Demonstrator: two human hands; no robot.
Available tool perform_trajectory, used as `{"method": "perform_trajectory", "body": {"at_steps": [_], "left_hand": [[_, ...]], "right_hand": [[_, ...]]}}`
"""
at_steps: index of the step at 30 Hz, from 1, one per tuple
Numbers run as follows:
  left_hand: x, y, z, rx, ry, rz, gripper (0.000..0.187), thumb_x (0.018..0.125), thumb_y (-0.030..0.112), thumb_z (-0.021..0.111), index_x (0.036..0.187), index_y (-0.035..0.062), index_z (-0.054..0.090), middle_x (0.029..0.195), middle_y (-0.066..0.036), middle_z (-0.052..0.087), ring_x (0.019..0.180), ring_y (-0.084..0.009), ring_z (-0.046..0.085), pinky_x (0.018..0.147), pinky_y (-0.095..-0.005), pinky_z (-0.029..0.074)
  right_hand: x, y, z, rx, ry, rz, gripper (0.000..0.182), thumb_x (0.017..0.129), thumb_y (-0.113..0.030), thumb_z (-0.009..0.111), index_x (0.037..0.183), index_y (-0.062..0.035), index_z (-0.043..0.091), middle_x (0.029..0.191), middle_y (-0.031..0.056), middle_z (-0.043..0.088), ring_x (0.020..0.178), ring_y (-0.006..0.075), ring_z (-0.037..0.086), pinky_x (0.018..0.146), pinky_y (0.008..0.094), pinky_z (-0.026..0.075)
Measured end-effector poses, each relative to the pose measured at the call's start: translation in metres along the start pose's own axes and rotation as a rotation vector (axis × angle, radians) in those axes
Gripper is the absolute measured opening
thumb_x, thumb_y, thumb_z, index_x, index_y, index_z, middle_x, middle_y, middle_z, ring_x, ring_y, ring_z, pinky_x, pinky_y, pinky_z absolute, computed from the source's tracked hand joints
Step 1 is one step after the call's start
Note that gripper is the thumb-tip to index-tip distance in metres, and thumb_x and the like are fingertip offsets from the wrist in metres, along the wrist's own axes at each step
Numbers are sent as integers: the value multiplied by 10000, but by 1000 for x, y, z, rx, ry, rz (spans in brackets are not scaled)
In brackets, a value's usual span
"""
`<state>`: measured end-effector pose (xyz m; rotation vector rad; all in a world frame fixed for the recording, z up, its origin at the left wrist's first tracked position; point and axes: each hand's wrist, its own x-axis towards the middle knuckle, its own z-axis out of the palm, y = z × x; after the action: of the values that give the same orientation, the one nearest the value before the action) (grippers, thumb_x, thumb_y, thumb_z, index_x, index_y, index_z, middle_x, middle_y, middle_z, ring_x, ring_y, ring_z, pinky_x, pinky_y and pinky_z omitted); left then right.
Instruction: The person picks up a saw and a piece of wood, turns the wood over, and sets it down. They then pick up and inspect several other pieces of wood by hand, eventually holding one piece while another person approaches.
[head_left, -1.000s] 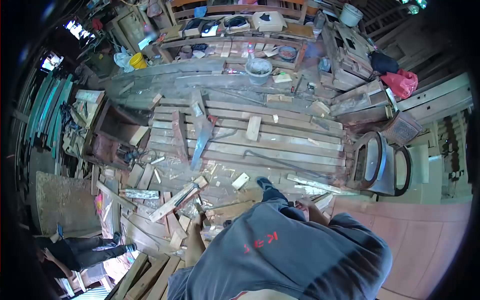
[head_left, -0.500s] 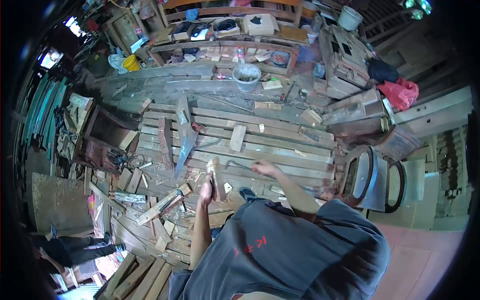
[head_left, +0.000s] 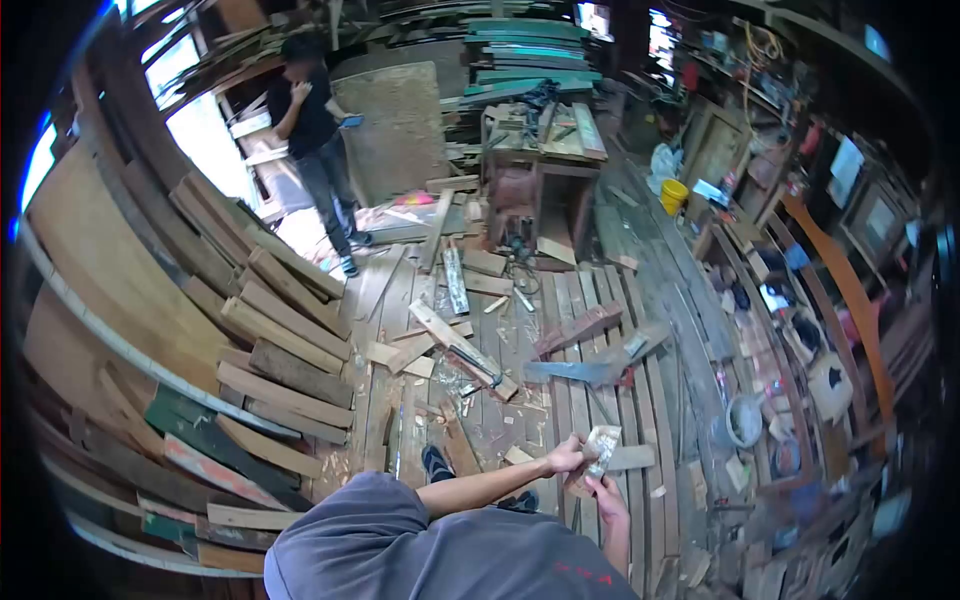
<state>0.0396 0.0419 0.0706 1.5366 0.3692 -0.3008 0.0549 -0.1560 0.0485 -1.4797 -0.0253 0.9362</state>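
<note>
A short wooden block (head_left: 601,447) with a pale, rough face is held up in front of me, over the slatted boards. My left hand (head_left: 566,455) is closed around its left side. Lower down, my right hand (head_left: 606,496) grips the near end, with its fingers partly hidden. Just beyond the block lies a flat piece of wood (head_left: 632,457) across the slats. Farther out, a handsaw (head_left: 572,372) with a bluish blade rests beside a reddish-brown wooden block (head_left: 580,328). A long plank (head_left: 455,340) lies left of it, with a dark tool on its near end.
Stacked boards (head_left: 290,370) line the left side. Another person (head_left: 318,150) stands at the back left, holding a phone-like object. A wooden cabinet (head_left: 545,190) stands ahead. On the right are a yellow bucket (head_left: 673,194), a grey bucket (head_left: 741,420) and a bench (head_left: 850,300). Wood scraps litter the floor.
My view has swung left, bringing the stacked boards and standing person into sight. My right hand, earlier beside a bent metal bar, now grips the wooden block together with my left.
</note>
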Motion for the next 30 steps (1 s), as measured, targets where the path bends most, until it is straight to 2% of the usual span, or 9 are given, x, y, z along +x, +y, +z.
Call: {"method": "perform_trajectory", "body": {"at_steps": [3,4,7,12,24,25,28,29,30], "left_hand": [[-23,18,-8,16,116,-29,502,862,424,647,1057,-22,526,763,-78,591,668,-141,568,568,-308,461],[-31,26,-14,-99,40,-26,424,886,448,616,838,27,596,608,-9,517,523,-95,486,480,-267,397],[-26,11,-30,-296,-111,16,439,894,462,606,696,74,552,506,55,389,450,-60,381,441,-234,334],[-42,22,-37,-214,-32,-72,436,905,445,599,1028,26,598,757,18,506,650,-75,475,586,-234,425],[-28,7,-27,-67,-226,-246,518,908,500,544,1092,19,603,1017,-86,623,799,-142,589,658,-269,473],[-31,9,-22,-112,-174,-244,408,899,427,582,1025,40,609,890,-35,592,612,-116,555,577,-258,491],[-24,-3,-16,-162,-307,-232,450,920,426,537,1163,50,575,1045,-61,593,768,-136,599,681,-280,505],[-17,-19,-14,-186,-386,-217,500,927,435,520,1247,53,549,1147,-82,584,862,-158,625,733,-288,503],[-14,-23,-9,-202,-373,-261,471,929,416,511,1238,63,553,1129,-72,585,882,-159,618,760,-298,499]], "right_hand": [[-3,-3,9,-4,-27,-6,412,819,-259,720,1099,21,610,1002,66,648,910,143,599,825,291,456],[-4,-6,12,19,-43,-20,407,809,-220,714,1111,30,606,1012,73,651,899,148,611,820,290,463],[-11,-17,20,107,-27,-30,415,805,-204,708,1124,38,599,1025,79,650,923,156,609,837,293,460],[2,-5,3,192,-92,-27,402,810,-200,690,1119,41,604,1033,83,651,951,166,603,871,304,448],[-35,-43,7,-146,26,-93,399,777,-187,740,1068,60,625,961,65,661,899,127,615,806,265,481],[-38,-41,3,-172,72,-97,395,769,-184,748,1057,59,631,952,69,664,899,128,617,803,268,488],[-48,-57,-9,-269,-30,37,793,673,-340,821,1276,59,496,1256,193,554,1143,264,558,942,361,459],[9,45,-54,-336,119,-42,830,671,-393,815,1290,54,491,1295,213,524,1227,282,488,1010,373,405],[10,54,-60,-388,110,-124,807,690,-393,803,1287,51,491,1301,215,517,1214,288,498,993,373,422]]}}
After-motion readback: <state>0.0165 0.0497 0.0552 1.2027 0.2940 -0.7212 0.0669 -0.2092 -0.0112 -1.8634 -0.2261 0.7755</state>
